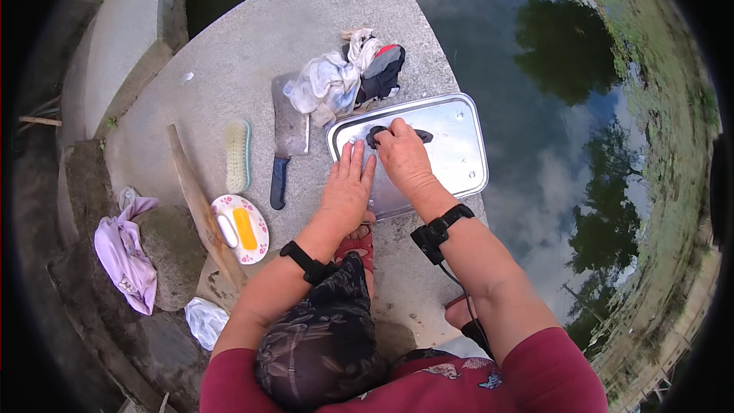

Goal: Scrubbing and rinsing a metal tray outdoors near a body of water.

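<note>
A rectangular shiny metal lid or tray (453, 155) lies on the concrete slab in front of me, near its right edge. My left hand (348, 186) rests flat on its left part, fingers extended and slightly spread. With bent fingers, my right hand (406, 155) grips a black object (423, 136) on the metal surface. The hand covers much of that object, so I cannot tell whether it is a handle or a scrubber. Round bumps show near the metal's right corners.
Left of the metal lie a cleaver (293, 126), a scrub brush (236, 155), a wooden stick (200, 206) and a flowered dish (261, 232) with a yellow bar (245, 228). Crumpled cloths (330, 80) sit behind it. Water (516, 143) borders the slab's right edge. A lilac cloth (126, 258) drapes by a stone.
</note>
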Tool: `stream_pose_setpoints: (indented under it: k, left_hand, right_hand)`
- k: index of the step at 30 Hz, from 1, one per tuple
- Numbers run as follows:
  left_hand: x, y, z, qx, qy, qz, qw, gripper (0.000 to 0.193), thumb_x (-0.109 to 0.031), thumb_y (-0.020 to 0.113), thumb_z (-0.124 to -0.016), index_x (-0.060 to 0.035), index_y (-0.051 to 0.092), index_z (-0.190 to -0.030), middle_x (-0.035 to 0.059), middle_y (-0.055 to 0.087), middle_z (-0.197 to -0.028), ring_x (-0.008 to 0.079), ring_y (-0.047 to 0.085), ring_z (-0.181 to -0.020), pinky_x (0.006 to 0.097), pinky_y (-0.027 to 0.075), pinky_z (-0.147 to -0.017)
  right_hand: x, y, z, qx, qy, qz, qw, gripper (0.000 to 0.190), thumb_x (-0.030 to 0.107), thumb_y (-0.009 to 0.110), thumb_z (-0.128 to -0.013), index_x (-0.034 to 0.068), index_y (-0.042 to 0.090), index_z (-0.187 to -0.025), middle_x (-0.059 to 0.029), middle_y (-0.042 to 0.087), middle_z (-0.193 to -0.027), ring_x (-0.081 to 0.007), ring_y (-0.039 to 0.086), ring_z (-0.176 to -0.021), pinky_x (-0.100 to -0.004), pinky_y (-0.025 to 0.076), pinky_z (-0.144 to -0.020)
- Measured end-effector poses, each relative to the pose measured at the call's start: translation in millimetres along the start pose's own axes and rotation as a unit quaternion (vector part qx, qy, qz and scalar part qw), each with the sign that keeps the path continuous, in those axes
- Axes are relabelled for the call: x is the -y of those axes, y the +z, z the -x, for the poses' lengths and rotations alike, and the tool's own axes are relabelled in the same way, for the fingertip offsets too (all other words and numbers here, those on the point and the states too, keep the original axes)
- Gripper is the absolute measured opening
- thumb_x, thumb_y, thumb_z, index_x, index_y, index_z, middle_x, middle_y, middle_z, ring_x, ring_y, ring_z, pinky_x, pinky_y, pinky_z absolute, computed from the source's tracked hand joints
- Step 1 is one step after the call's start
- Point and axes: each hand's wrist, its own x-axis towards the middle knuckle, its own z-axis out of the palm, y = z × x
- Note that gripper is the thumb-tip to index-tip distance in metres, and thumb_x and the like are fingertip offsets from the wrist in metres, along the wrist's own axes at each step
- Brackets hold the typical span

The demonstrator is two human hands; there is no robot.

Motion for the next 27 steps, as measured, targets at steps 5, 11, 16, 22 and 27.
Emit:
stream_pose_setpoints:
  k: [5,11,16,22,27]
  left_hand:
    - [-7.0,0.3,-4.3,0.015,-0.003,0.014,1.0,0.118,-0.032,0.09,-0.052,-0.0021,0.029,-0.148,0.0248,0.011,-0.157,0.0406,0.011,-0.146,0.0461,0.024,-0.116]
    - [-5.3,2.6,-2.3,0.005,-0.01,0.016,1.0,0.114,-0.031,0.09,-0.052,-0.0012,0.032,-0.145,0.0248,0.014,-0.156,0.0413,0.014,-0.145,0.0499,0.027,-0.114]
    - [-1.4,5.1,1.8,0.005,-0.01,0.002,1.0,0.115,-0.033,0.09,-0.052,-0.0012,0.031,-0.146,0.0241,0.014,-0.157,0.04,0.014,-0.146,0.0484,0.024,-0.115]
    - [-7.1,3.8,-5.6,0.022,-0.015,-0.004,1.0,0.119,-0.036,0.09,-0.052,-0.0013,0.029,-0.148,0.0237,0.013,-0.157,0.0386,0.013,-0.146,0.0472,0.021,-0.116]
    - [-0.1,5.8,2.0,0.016,-0.023,-0.013,1.0,0.118,-0.037,0.09,-0.053,-0.0006,0.028,-0.147,0.0238,0.013,-0.157,0.0385,0.013,-0.146,0.0482,0.019,-0.117]
  right_hand:
    - [-88.2,-60.9,15.2,-0.143,0.234,0.066,0.959,0.012,0.009,0.067,-0.081,0.005,0.068,-0.092,-0.014,0.056,-0.095,-0.0319,0.063,-0.08,-0.0405,0.054,-0.073]
    - [-3.4,0.0,6.6,-0.063,0.088,0.0,0.994,0.013,0.009,0.069,-0.078,0.004,0.067,-0.09,-0.0143,0.055,-0.091,-0.0334,0.06,-0.085,-0.0417,0.051,-0.076]
    - [-19.1,-17.3,-2.2,-0.035,0.054,0.011,0.998,0.011,0.01,0.065,-0.08,0.005,0.068,-0.089,-0.0145,0.056,-0.092,-0.0328,0.06,-0.085,-0.0416,0.051,-0.076]
    - [-47.7,-31.6,-3.4,-0.133,0.214,0.043,0.967,0.011,0.008,0.068,-0.078,0.003,0.066,-0.088,-0.0154,0.056,-0.095,-0.0348,0.061,-0.083,-0.0428,0.052,-0.076]
    - [1.5,-13.7,0.3,0.014,0.072,-0.01,0.997,0.01,0.011,0.069,-0.078,0.006,0.066,-0.087,-0.0149,0.054,-0.093,-0.0342,0.061,-0.088,-0.0426,0.052,-0.078]
